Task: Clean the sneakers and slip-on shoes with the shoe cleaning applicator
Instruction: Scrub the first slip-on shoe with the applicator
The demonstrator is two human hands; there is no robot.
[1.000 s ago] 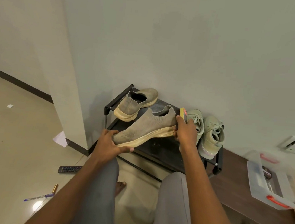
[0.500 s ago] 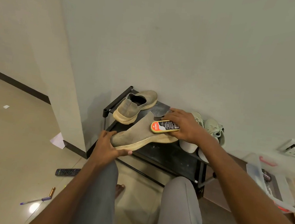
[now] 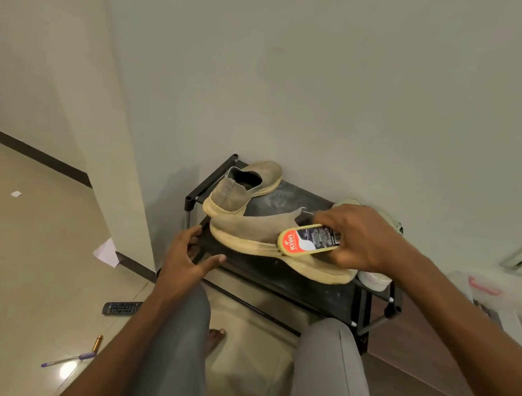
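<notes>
Two grey-beige slip-on shoes sit on a black shoe rack (image 3: 314,291). The near slip-on (image 3: 249,232) lies along the rack's front, and the far slip-on (image 3: 241,186) stands at the back left. My right hand (image 3: 359,238) grips the oval shoe cleaning applicator (image 3: 308,239) and holds it against the near shoe's side. My left hand (image 3: 187,258) hovers just off that shoe's toe with fingers spread, holding nothing. Pale sneakers (image 3: 374,277) at the rack's right end are mostly hidden behind my right hand.
My knees in grey trousers fill the foreground. On the floor to the left lie a remote control (image 3: 122,307), a purple pen (image 3: 67,359), a small gold tube (image 3: 97,342) and a paper scrap (image 3: 105,251). A clear box with red handles (image 3: 483,286) sits on a dark cabinet at right.
My left hand has let go of the near slip-on's toe, and the shoe now rests on the rack. My right hand has moved the applicator from the heel onto the shoe's side.
</notes>
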